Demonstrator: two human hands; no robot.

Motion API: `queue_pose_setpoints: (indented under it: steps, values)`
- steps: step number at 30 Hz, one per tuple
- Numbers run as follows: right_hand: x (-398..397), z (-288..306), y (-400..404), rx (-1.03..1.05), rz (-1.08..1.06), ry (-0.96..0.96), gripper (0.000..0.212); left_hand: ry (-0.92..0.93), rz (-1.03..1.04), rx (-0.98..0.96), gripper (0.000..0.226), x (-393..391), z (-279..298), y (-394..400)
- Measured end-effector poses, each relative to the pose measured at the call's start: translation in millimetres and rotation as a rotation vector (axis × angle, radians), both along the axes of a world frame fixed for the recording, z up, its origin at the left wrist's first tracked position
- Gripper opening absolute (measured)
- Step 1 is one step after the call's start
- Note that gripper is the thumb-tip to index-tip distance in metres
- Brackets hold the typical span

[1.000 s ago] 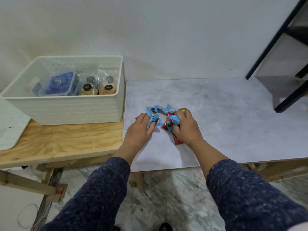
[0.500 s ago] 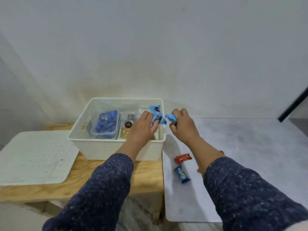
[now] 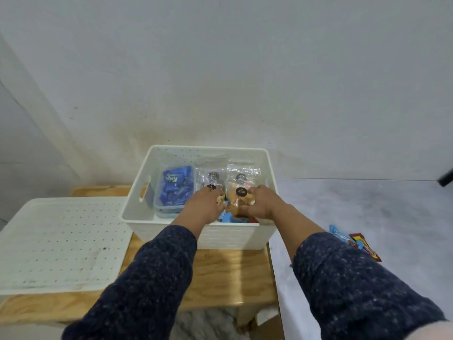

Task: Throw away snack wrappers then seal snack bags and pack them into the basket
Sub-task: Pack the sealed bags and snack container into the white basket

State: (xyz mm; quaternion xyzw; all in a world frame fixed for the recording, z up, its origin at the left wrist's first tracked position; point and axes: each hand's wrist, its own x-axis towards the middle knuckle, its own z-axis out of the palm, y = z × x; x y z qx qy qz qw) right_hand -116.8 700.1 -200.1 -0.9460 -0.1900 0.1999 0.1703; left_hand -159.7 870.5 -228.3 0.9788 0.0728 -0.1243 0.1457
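Left of both hands, a tub of blue sweets (image 3: 175,186) sits packed in the basket (image 3: 137,212). The left hand (image 3: 204,204) and right hand (image 3: 259,202) reach inside among clear snack bags (image 3: 241,190) (grip unclear). Right of them, wrappers (image 3: 355,242) await binning.

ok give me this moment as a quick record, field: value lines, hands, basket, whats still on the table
left hand: left hand inside the basket, low at its front, fingers hidden behind the knuckles
right hand: right hand inside the basket, against a clear snack bag
basket: white basket on the wooden table
basket contents: clear tub of blue packets, two clear snack bags, small blue packets at the front
lid: white perforated lid left of the basket
still out: blue and red packets on the grey surface, right of the basket
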Motion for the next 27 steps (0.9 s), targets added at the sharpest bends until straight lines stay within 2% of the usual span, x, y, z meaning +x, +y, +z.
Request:
queue_pose_setpoints:
  steps: [5, 8, 16, 20, 24, 27]
  values:
    - [5.7, 18.9, -11.5, -0.062, -0.033, -0.065, 0.07, -0.081, -0.009, 0.057, 0.046, 16.5, 23.8, -11.0]
    - [9.2, 35.3, -28.8, -0.085, -0.037, -0.119, 0.07, -0.133, -0.016, 0.069, 0.05, 26.5, 44.9, -28.5]
    - [10.0, 60.8, -118.3, -0.072, -0.093, -0.192, 0.069, -0.313, -0.06, 0.021, 0.048, 31.4, 79.0, -110.1]
    - [-0.8, 46.6, -181.0, -0.024, -0.114, -0.219, 0.07, -0.442, -0.024, -0.127, 0.044, 12.9, 61.0, -167.5]
    - [-15.2, 6.9, -247.1, -0.005, -0.103, -0.227, 0.075, -0.522, 0.059, -0.238, 0.044, -18.4, 11.7, -226.5]
    - [-26.4, -32.9, -285.0, 0.017, -0.102, -0.214, 0.083, -0.49, 0.146, -0.228, 0.054, -42.2, -33.9, -261.7]
